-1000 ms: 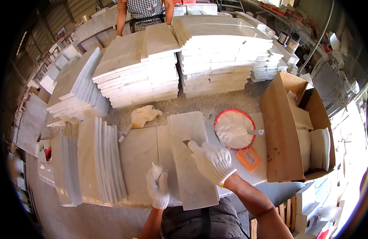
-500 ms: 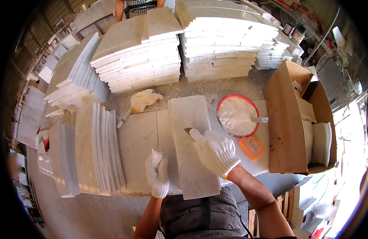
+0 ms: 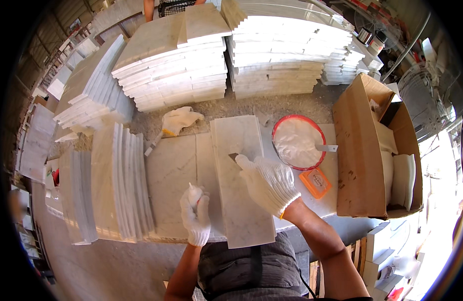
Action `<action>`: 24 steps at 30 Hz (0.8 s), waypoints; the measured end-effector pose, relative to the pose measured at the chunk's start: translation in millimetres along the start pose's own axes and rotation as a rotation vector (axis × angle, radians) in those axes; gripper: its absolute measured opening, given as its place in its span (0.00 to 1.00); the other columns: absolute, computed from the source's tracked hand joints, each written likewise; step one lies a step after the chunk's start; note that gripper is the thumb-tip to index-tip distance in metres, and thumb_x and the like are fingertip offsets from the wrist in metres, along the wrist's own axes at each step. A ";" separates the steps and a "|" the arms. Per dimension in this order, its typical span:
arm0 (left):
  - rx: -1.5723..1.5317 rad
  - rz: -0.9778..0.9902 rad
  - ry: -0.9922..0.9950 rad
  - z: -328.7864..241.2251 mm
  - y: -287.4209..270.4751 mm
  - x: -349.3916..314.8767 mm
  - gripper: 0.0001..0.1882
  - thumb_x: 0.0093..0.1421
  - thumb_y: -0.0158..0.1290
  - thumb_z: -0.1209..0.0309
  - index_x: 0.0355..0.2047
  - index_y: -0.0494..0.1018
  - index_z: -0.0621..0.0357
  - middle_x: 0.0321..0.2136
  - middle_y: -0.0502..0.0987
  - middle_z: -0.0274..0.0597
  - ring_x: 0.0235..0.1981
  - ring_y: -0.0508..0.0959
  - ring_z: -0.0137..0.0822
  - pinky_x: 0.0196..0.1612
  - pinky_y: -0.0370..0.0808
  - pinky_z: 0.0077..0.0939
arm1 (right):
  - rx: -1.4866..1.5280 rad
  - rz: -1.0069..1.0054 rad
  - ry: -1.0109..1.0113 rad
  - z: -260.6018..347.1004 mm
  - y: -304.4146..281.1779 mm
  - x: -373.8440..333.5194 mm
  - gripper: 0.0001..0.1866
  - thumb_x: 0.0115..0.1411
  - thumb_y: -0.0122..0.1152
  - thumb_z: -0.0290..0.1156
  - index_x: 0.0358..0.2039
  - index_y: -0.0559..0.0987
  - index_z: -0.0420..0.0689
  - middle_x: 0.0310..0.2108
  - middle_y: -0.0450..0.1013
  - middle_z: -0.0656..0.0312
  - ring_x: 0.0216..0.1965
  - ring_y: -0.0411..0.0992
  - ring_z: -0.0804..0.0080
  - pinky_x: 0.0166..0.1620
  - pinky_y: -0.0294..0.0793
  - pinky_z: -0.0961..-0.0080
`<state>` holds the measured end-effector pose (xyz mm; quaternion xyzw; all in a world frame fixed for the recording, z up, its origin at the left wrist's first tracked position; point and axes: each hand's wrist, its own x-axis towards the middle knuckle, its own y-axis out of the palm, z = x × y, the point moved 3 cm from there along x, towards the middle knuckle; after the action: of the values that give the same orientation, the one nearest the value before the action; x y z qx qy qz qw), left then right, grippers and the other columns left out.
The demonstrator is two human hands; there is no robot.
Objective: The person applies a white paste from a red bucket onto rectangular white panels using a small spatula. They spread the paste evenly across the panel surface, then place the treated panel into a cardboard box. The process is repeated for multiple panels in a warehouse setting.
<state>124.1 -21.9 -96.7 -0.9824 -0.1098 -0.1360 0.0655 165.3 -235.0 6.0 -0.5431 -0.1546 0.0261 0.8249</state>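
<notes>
In front of me lies a pale grey-veined marble slab point(image 3: 244, 215), its near end jutting past the table edge over my lap. My right hand point(image 3: 269, 185), in a white knitted glove, rests over the slab's right side, its fingers closed on a small dark-tipped scraper blade point(image 3: 233, 157); its handle is hidden in the glove. Left of the slab, my gloved left hand point(image 3: 195, 220) is wrapped round a small white squeeze bottle point(image 3: 194, 193) with a pointed nozzle facing up and away.
Right of the slab stand a red-rimmed tub point(image 3: 297, 141) of white paste with a metal spatula point(image 3: 327, 148), an orange box point(image 3: 315, 182) and a cardboard carton point(image 3: 359, 155). A loose glove point(image 3: 180, 120) lies beyond. Slab stacks point(image 3: 171, 75) line the back and left; a person point(image 3: 176, 7) stands behind.
The blade has shifted slightly away from me along the slab and sits at a different angle. My left hand keeps its hold on the bottle. The whole view has moved a little.
</notes>
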 end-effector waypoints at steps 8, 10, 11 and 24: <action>0.051 0.021 -0.006 -1.1 -3.0 0.4 0.18 0.65 0.52 0.82 0.55 0.67 0.67 0.44 0.77 0.45 0.41 0.78 0.30 0.48 0.75 0.24 | 0.200 -0.069 0.003 -0.7 -14.5 -2.9 0.18 0.61 0.56 0.31 0.52 0.76 0.49 0.26 0.74 0.53 0.27 0.75 0.52 0.28 0.72 0.58; -0.007 -0.015 -0.060 -7.5 3.3 0.0 0.16 0.66 0.50 0.80 0.54 0.67 0.67 0.43 0.77 0.44 0.40 0.77 0.30 0.49 0.73 0.25 | 0.204 -0.083 0.076 -4.8 -16.2 6.6 0.17 0.61 0.56 0.31 0.52 0.76 0.49 0.27 0.74 0.53 0.28 0.75 0.51 0.28 0.73 0.58; -0.034 -0.030 -0.084 -10.5 5.5 1.8 0.15 0.66 0.49 0.79 0.53 0.67 0.67 0.42 0.76 0.43 0.40 0.76 0.29 0.49 0.72 0.25 | 0.151 -0.093 0.071 -5.8 -13.6 10.4 0.17 0.61 0.56 0.30 0.52 0.76 0.48 0.27 0.74 0.52 0.28 0.75 0.51 0.28 0.73 0.58; 0.008 -0.014 -0.042 -2.7 0.7 -0.9 0.19 0.64 0.53 0.81 0.55 0.67 0.66 0.45 0.77 0.45 0.42 0.78 0.30 0.49 0.75 0.24 | 1.269 0.138 0.437 -22.6 -16.1 -25.3 0.15 0.62 0.55 0.26 0.50 0.78 0.43 0.29 0.74 0.55 0.28 0.74 0.65 0.34 0.74 0.70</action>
<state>122.7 -23.2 -94.5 -0.9840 -0.1184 -0.1151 0.0664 145.6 -266.9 6.6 0.0452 0.0960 0.0541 0.9929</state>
